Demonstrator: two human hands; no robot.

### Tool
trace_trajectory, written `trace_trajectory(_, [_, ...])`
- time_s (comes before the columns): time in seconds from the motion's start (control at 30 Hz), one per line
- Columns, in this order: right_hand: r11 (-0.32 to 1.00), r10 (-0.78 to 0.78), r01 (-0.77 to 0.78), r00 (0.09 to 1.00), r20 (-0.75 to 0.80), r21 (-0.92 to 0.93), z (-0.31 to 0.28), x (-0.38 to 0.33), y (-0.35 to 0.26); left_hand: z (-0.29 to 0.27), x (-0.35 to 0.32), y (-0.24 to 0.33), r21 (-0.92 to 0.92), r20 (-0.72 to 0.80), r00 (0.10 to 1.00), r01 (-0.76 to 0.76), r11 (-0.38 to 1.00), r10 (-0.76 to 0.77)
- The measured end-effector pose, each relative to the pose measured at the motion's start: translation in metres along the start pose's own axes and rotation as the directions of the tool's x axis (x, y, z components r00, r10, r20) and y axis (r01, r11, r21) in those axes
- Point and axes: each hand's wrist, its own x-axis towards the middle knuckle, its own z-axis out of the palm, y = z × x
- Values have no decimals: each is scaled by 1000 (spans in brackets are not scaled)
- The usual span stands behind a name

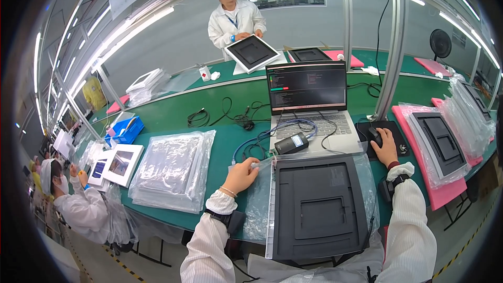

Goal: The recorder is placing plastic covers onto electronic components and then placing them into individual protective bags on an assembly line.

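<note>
One dark grey flat plastic panel with a recessed rectangle (319,208) is lying just in front of the open silver laptop (309,102). The left hand (240,175) is curling on its clear bag's edge (260,199); the right hand (386,148) is cupping one black mouse (375,135). Left of the laptop, one stack of clear-bagged panels (172,167) is resting; right of it, one pink foam tray (437,178).
</note>
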Motion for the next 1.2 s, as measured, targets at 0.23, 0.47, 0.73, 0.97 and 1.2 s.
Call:
trace_trajectory(0.23, [1000, 16, -16, 1000, 6, 3, 0, -1, -1, 0, -1, 1, 24, 4, 1000, 7, 1000, -7])
trace_trajectory(0.47, [1000, 21, -21, 1000, 7, 0, -1, -1, -3, -3, -1, 6, 79, -1, 1000, -15, 997, 15])
trace_trajectory(0.73, [1000, 27, -27, 1000, 8, 6, -2, 0, -2, -3, 0, 5, 99, -13, 999, -35, 994, 36])
trace_trajectory(0.97, [1000, 19, -19, 1000, 2, 19, 0, -1, -2, -1, -1, 2, 85, -16, 999, -41, 996, 42])
trace_trajectory(1.2, [1000, 9, -9, 1000, -14, 13, 0, -1, -1, 0, 0, -1, 56, -14, 999, -33, 998, 34])
